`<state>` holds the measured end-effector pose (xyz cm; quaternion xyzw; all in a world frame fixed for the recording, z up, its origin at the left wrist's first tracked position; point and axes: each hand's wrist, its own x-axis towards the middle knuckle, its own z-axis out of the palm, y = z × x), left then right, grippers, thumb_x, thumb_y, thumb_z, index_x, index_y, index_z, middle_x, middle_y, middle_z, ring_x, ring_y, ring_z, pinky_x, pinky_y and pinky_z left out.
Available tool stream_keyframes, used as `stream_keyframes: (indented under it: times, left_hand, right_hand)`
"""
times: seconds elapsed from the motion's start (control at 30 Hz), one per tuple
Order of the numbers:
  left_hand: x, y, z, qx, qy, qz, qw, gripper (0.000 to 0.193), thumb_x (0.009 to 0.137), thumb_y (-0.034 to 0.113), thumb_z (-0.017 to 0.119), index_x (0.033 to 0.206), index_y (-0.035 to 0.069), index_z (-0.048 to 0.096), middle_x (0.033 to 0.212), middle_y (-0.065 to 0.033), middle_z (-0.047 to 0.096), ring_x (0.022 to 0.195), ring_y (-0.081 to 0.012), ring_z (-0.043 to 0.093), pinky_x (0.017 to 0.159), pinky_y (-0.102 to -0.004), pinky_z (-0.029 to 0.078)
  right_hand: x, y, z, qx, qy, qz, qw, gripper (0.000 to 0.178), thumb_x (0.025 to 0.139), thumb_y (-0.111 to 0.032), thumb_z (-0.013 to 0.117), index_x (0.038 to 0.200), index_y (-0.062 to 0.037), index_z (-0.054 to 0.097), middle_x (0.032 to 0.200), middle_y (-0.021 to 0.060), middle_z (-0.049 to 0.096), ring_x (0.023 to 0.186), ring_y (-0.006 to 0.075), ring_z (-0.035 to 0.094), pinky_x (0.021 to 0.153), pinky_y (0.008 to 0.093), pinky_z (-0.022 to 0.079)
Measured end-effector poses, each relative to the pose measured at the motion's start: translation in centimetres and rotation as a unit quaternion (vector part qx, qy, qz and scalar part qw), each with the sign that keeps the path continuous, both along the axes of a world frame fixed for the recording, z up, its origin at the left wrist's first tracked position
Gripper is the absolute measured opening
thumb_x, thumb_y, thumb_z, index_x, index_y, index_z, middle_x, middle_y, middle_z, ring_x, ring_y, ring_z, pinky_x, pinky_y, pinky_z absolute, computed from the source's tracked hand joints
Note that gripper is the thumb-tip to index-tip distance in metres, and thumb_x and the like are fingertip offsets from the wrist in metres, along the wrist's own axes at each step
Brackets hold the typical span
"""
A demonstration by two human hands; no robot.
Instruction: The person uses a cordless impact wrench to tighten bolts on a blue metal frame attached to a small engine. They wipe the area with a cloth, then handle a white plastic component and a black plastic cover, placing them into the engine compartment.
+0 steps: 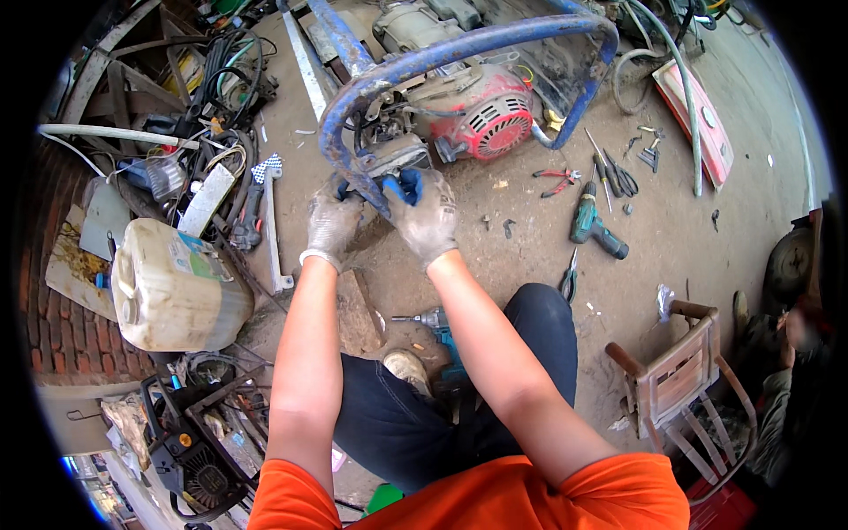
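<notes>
Both my hands wear grey work gloves with blue on the fingers. They are close together at the near side of a small engine with a red starter cover (pixel 497 119), set inside a blue tubular frame (pixel 468 42). My left hand (pixel 332 219) is closed at the lower left of a grey metal box-shaped part (pixel 397 155), its fingertips partly behind the frame tube. My right hand (pixel 427 216) has its fingers bent inward just below that part, beside the tube. What either hand grips is hidden by the fingers and tube.
On the ground to the right lie red-handled pliers (pixel 558 181), screwdrivers (pixel 601 172), a teal cordless drill (pixel 594 223) and loose bolts. A second power driver (pixel 439 329) lies between my legs. A jerrycan (pixel 177 287) stands left; a wooden chair (pixel 678 375) stands right.
</notes>
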<state>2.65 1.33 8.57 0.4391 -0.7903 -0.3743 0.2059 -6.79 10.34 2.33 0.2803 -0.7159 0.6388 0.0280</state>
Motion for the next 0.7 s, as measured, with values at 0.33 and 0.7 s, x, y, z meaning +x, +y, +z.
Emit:
stream_keyframes:
  times: [0.33, 0.7]
  left_hand:
    - [0.1, -1.0, -1.2, -0.013, 0.007, -0.021, 1.0, 0.029, 0.081, 0.018, 0.058, 0.108, 0.007, 0.064, 0.079, -0.0123, 0.067, 0.069, -0.0228, 0.063, 0.068, -0.0358, 0.049]
    - [0.3, -1.2, -1.2, -0.042, -0.002, -0.014, 0.999, 0.029, 0.08, 0.018, 0.057, 0.106, 0.008, 0.065, 0.081, -0.0148, 0.067, 0.072, -0.0248, 0.065, 0.069, -0.0371, 0.049]
  right_hand:
    - [0.7, 0.7, 0.0, -0.132, -0.215, 0.042, 0.967, 0.036, 0.091, -0.034, 0.055, 0.087, 0.0004, 0.064, 0.07, 0.0137, 0.062, 0.065, 0.0263, 0.062, 0.066, 0.0381, 0.049]
    - [0.0, 0.9, 0.6, -0.011, -0.272, 0.052, 0.961, 0.035, 0.087, -0.036, 0.058, 0.088, -0.0021, 0.065, 0.078, 0.0163, 0.067, 0.062, 0.0316, 0.06, 0.064, 0.0394, 0.05]
